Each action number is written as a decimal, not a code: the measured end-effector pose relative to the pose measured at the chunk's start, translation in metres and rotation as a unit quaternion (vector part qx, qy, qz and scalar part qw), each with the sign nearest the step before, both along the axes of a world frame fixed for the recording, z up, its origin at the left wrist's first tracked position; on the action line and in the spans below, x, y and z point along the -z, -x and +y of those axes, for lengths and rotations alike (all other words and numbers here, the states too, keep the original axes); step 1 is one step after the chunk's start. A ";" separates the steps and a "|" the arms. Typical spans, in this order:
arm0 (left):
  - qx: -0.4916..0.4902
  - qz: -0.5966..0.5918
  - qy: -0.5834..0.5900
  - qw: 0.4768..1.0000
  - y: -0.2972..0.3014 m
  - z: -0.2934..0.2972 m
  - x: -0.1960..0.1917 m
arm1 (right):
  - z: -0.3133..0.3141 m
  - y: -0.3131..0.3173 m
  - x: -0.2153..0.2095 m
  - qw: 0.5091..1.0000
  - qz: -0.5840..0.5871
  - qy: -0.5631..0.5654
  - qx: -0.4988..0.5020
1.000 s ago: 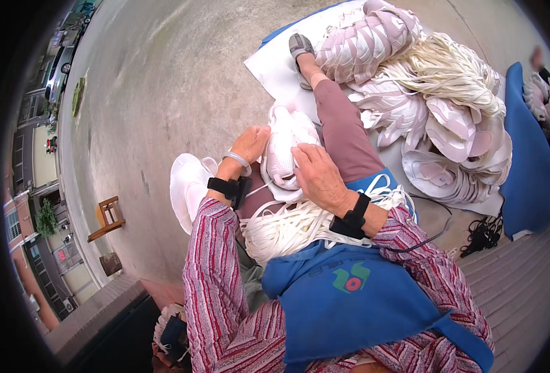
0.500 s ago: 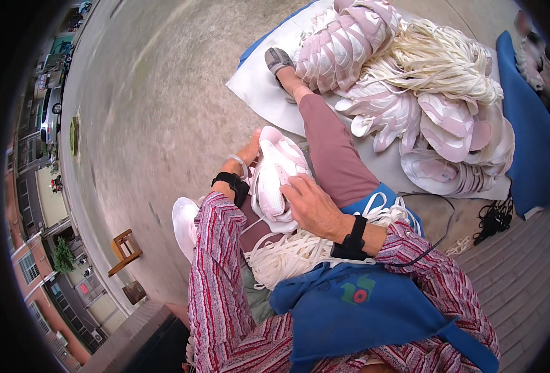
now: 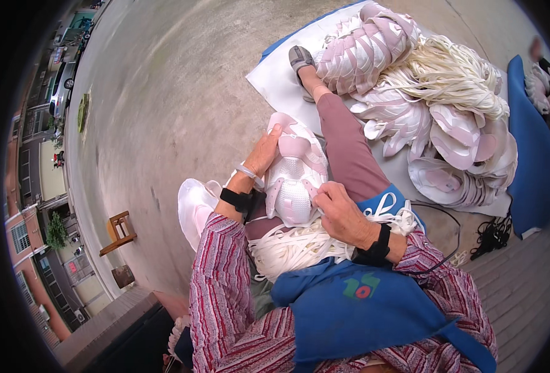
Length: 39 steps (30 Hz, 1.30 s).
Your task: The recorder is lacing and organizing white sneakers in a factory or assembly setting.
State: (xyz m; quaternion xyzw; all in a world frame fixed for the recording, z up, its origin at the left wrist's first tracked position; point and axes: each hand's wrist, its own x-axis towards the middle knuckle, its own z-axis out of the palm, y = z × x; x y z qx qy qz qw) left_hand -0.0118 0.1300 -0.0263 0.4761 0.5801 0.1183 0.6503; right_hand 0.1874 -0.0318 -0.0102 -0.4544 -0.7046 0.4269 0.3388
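Note:
A pink and white shoe upper (image 3: pixel 295 168) lies over my lap, its mesh tongue and eyelet flaps facing up. My left hand (image 3: pixel 265 153) grips its left edge, thumb on top and the other fingers mostly hidden beneath. At the upper's right eyelet flap, my right hand (image 3: pixel 344 214) is closed in a pinch; whatever sits between the fingertips is hidden. A loose bundle of white shoelaces (image 3: pixel 287 252) rests across my lap, just below the upper and under my right wrist. Further pink and white uppers (image 3: pixel 195 208) show beside my left forearm.
Stacked shoe uppers (image 3: pixel 368 53) and a heap of cream laces (image 3: pixel 452 71) lie on a white sheet (image 3: pixel 268 78) at the far right. Blue sheeting (image 3: pixel 536 149) borders it. Black cords (image 3: pixel 493 230) lie near the sheet's corner. A wooden stool (image 3: pixel 118 233) stands at left.
The upper has turned so its tongue and both eyelet flaps now face up. My left hand has shifted onto its left edge; my right hand has moved right and closed into a pinch.

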 end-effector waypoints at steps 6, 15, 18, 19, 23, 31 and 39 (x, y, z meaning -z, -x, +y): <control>0.001 0.066 0.091 0.994 0.011 0.013 -0.011 | 0.001 0.017 -0.006 0.996 -0.040 -0.074 -0.015; 0.415 0.356 0.091 0.832 0.099 0.062 0.089 | 0.004 0.025 -0.016 0.996 -0.027 -0.078 -0.044; 0.379 0.290 0.094 0.874 0.084 0.058 0.119 | 0.004 0.021 -0.011 0.997 -0.031 -0.056 -0.040; 0.356 0.258 0.095 0.893 0.055 0.052 0.123 | 0.005 0.019 -0.009 0.997 -0.036 -0.056 -0.035; 0.245 0.138 0.108 0.953 0.055 0.037 0.099 | 0.005 0.016 -0.007 0.997 -0.036 -0.057 -0.028; -0.056 -0.162 0.131 0.976 -0.012 0.024 0.013 | -0.004 0.005 -0.004 0.995 -0.082 -0.034 0.041; -0.113 0.128 0.041 0.984 0.037 0.009 0.034 | 0.021 0.015 0.003 0.986 -0.109 -0.110 0.053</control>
